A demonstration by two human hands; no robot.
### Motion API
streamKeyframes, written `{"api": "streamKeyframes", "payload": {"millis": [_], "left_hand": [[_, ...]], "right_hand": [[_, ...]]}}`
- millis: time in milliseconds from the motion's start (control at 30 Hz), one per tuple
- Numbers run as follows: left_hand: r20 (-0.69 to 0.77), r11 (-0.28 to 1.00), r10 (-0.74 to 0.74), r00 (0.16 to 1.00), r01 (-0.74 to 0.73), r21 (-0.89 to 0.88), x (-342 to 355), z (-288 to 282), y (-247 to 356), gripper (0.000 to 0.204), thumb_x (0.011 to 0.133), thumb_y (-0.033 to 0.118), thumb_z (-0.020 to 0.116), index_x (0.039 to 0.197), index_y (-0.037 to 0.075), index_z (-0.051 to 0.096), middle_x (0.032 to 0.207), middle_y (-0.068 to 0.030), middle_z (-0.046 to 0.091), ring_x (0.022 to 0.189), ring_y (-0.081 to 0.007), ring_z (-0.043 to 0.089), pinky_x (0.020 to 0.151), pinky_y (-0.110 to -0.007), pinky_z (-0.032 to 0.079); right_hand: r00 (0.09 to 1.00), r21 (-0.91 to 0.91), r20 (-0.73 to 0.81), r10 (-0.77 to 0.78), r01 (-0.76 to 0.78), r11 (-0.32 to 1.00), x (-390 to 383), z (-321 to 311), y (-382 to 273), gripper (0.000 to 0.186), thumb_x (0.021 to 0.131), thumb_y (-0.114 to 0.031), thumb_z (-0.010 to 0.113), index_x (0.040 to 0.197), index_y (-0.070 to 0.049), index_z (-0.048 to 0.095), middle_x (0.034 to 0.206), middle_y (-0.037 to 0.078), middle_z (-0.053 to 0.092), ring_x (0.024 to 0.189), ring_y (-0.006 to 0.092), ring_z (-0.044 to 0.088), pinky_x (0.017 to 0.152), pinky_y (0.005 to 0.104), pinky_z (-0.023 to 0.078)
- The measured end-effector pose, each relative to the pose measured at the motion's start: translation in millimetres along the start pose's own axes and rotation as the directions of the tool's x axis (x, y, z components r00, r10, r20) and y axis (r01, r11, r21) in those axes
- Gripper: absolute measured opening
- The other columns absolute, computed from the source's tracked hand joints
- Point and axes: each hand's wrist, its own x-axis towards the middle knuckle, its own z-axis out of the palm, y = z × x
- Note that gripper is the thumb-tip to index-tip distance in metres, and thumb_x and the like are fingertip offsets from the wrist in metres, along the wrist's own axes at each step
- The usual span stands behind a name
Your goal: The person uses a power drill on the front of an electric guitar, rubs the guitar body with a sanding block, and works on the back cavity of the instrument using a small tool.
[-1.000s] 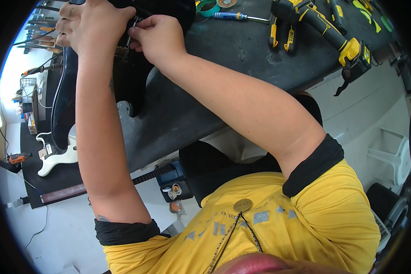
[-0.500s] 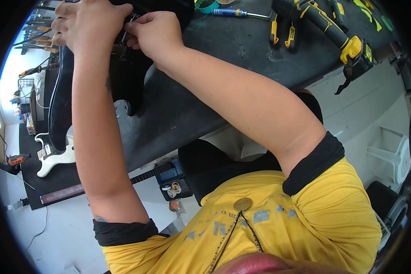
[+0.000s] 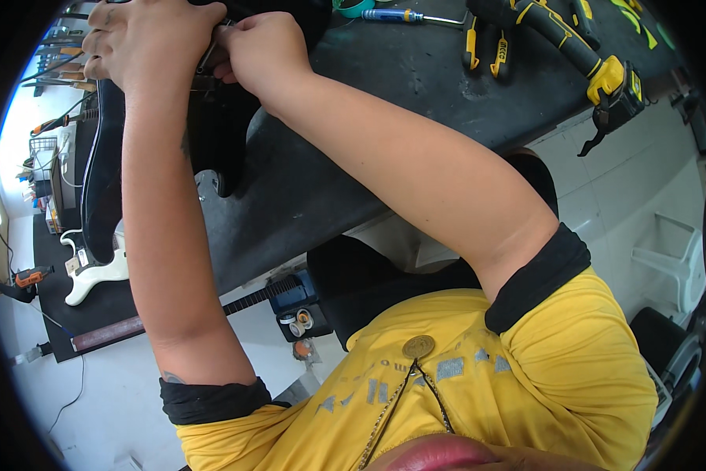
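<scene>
A black electric guitar body (image 3: pixel 105 180) lies on the dark workbench at the upper left, with my left forearm crossing in front of it. My left hand (image 3: pixel 153 43) rests over it, its fingers spread apart toward the left and its thumb reaching right. Close beside that thumb, my right hand (image 3: pixel 262 55) is closed in a pinch on a thin silver metal rod (image 3: pixel 206 59), held slanted over the guitar. Its far end, and whatever it touches, is hidden by my hands. A curved black horn of the body (image 3: pixel 226 177) shows between my forearms.
To the right on the workbench (image 3: pixel 353 118) lie a blue-handled screwdriver (image 3: pixel 396 15), yellow-and-black pliers (image 3: pixel 499 59) and a yellow-and-black power tool (image 3: pixel 561 39) overhanging the edge. A white guitar body (image 3: pixel 94 275) is at the left. A white plastic chair (image 3: pixel 682 271) stands on the floor at right.
My right hand has shifted slightly left and up, and its wrist has turned a little. The rod has moved slightly left with it. My left hand stays nearly in place.
</scene>
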Motion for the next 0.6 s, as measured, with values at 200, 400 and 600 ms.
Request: {"api": "streamKeyframes", "payload": {"millis": [200,400,600], "left_hand": [[0.005,1.0,-0.001,1.0,0.001,0.009,1,5,-5,0.123,0.068,0.013,0.089,0.164,0.042,0.018,0.154,-0.0352,0.036,0.146,-0.0601,0.034,0.121,-0.064,0.03],[-0.017,1.0,0.008,1.0,-0.008,-0.007,-2,-4,5,0.125,0.068,0.012,0.09,0.165,0.042,0.017,0.154,-0.0364,0.036,0.147,-0.0607,0.032,0.121,-0.065,0.03],[-0.089,0.997,0.064,0.994,-0.06,0.052,-1,14,-9,0.124,0.068,0.015,0.089,0.164,0.042,0.016,0.15,-0.0357,0.038,0.143,-0.0593,0.036,0.116,-0.066,0.034]], "right_hand": [[0.997,0.107,0.032,0.065,-0.068,0.992,-3,0,-3,0.032,0.107,-0.021,0.062,0.098,0.008,0.071,0.082,0.018,0.076,0.066,0.0238,0.074,0.059,0.0337,0.059],[0.987,0.123,0.079,0.142,-0.151,0.981,1,-10,-19,0.025,0.103,-0.018,0.067,0.096,0.006,0.072,0.077,0.011,0.074,0.062,0.0182,0.069,0.057,0.032,0.055],[0.996,0.129,0.081,0.049,-0.059,0.99,0,-10,-10,0.032,0.103,-0.021,0.068,0.084,0.004,0.074,0.069,0.011,0.071,0.056,0.0209,0.065,0.054,0.0346,0.049]]}}
